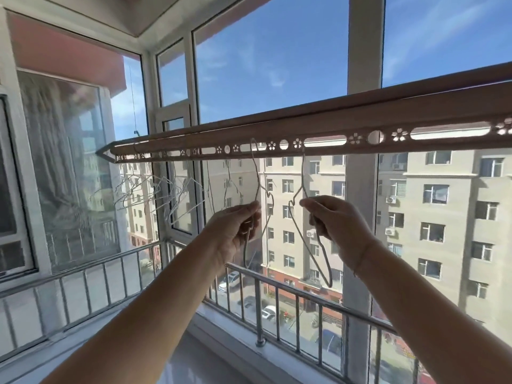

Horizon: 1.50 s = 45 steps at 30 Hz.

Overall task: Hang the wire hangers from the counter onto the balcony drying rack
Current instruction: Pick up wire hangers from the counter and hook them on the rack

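Observation:
The drying rack (pixel 318 128) is a long brown bar with cut-out slots and flower holes, running across the window at head height. My left hand (pixel 238 231) pinches a thin wire hanger (pixel 256 176) whose hook reaches up to a slot in the rack. My right hand (pixel 335 223) grips a second wire hanger (pixel 300 187) by its shoulder; its hook sits at the rack's lower edge and its body (pixel 321 259) hangs down past my wrist. Several more wire hangers (pixel 166 195) hang from the rack's left end.
A metal railing (pixel 277 284) runs along the inside of the windows just below my arms. White window frames and a wide pillar (pixel 363 51) stand behind the rack. A pale sill (pixel 194 364) lies below. Apartment blocks and parked cars show outside.

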Each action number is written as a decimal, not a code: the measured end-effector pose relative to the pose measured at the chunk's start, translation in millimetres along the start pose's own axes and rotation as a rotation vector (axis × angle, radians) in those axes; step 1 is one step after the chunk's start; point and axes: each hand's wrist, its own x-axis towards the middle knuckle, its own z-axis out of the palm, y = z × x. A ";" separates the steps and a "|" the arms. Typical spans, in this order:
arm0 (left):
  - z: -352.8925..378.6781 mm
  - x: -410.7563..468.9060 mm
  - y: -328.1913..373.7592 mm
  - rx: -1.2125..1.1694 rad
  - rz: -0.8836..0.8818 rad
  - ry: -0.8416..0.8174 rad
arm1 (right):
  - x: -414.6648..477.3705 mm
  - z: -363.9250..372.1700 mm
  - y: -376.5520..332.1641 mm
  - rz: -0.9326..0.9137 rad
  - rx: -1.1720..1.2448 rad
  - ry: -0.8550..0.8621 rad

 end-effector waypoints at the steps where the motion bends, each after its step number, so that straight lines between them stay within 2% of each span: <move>1: -1.1 10.0 1.4 0.009 0.005 0.004 | 10.5 1.8 2.6 -0.006 0.003 -0.002; 8: -15.3 71.1 4.3 0.022 0.025 0.037 | 65.0 16.8 19.2 -0.037 -0.023 -0.004; 22: -42.7 153.8 9.5 0.046 0.012 -0.112 | 119.7 45.3 52.6 -0.019 -0.140 0.119; 30: -57.3 175.5 -0.4 0.065 -0.076 -0.182 | 117.7 60.1 70.9 0.065 -0.137 0.230; 39: -70.3 174.2 -11.7 -0.008 -0.103 -0.253 | 103.1 66.3 68.8 0.056 -0.098 0.276; 45: -93.8 166.2 -42.9 -0.040 -0.050 -0.193 | 74.6 51.6 86.2 0.098 -0.070 0.381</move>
